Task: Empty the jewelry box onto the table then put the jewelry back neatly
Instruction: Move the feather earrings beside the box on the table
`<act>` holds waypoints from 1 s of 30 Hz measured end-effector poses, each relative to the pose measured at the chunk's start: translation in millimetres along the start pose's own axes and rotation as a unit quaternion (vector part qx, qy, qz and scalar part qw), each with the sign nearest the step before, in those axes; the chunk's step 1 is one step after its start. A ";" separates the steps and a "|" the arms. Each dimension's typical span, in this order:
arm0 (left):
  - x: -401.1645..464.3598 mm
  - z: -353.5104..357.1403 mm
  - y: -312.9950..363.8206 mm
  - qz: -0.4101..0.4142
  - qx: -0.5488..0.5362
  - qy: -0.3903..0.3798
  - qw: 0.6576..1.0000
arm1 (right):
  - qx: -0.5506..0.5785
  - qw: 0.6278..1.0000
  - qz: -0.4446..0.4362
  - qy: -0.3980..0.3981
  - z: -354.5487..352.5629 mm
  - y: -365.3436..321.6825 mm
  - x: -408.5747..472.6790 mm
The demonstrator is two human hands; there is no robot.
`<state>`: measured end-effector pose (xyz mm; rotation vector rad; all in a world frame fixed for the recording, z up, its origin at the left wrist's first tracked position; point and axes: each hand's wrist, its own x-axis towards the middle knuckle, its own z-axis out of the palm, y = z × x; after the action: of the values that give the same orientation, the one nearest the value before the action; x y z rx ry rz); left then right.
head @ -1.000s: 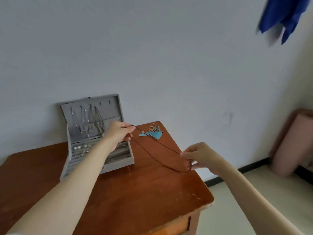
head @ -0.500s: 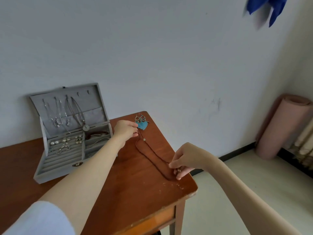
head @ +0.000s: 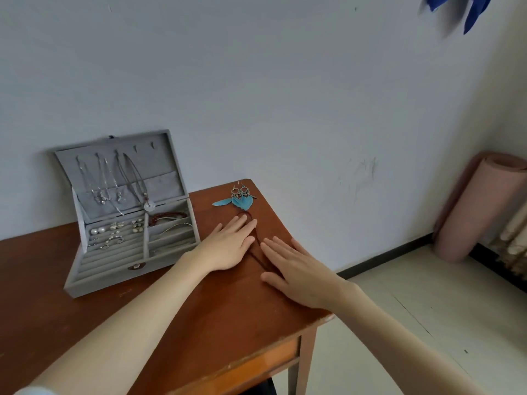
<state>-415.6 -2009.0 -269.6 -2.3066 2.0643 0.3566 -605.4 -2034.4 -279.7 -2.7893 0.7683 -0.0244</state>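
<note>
Brown wooden counter [head: 199, 323] against a pale wall; left hand [head: 228, 246] and right hand [head: 296, 272] lie flat, grip open, on a dark cord necklace [head: 256, 252]. Grey jewelry box [head: 125, 223] stands open left, feather earrings [head: 239, 199] behind.

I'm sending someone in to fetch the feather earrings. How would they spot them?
On the wooden table, look right of the open grey jewelry box, at the far corner by the wall. The feather earrings lie there, the only turquoise thing, beyond the dark cord necklace.
</note>
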 end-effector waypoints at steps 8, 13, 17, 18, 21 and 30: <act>14.2 4.0 15.9 -0.008 0.012 -0.034 0.999 | -0.015 0.996 0.080 -0.018 8.4 -4.7 -15.1; 21.2 3.9 22.2 -0.007 0.007 -0.040 0.999 | 0.008 0.994 0.108 -0.013 9.4 -7.8 -17.3; 9.6 -3.6 21.0 0.002 -0.045 -0.008 0.999 | 0.040 0.992 0.116 -0.010 1.9 -8.5 -14.1; 3.9 -7.6 18.4 0.007 -0.057 0.012 0.998 | 0.049 0.992 0.114 0.000 -1.6 -8.9 -12.4; -16.9 -23.3 1.7 0.015 -0.063 0.076 0.995 | 0.085 0.991 0.090 0.055 -14.0 -15.5 -1.9; -84.0 -64.4 -99.6 -0.080 -0.071 0.207 0.973 | 0.016 0.991 -0.045 0.122 -46.9 -79.0 81.6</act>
<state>-315.9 -1925.7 -204.5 -2.8136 2.0446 0.0146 -499.3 -2021.1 -219.2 -2.8206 0.6882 -0.3969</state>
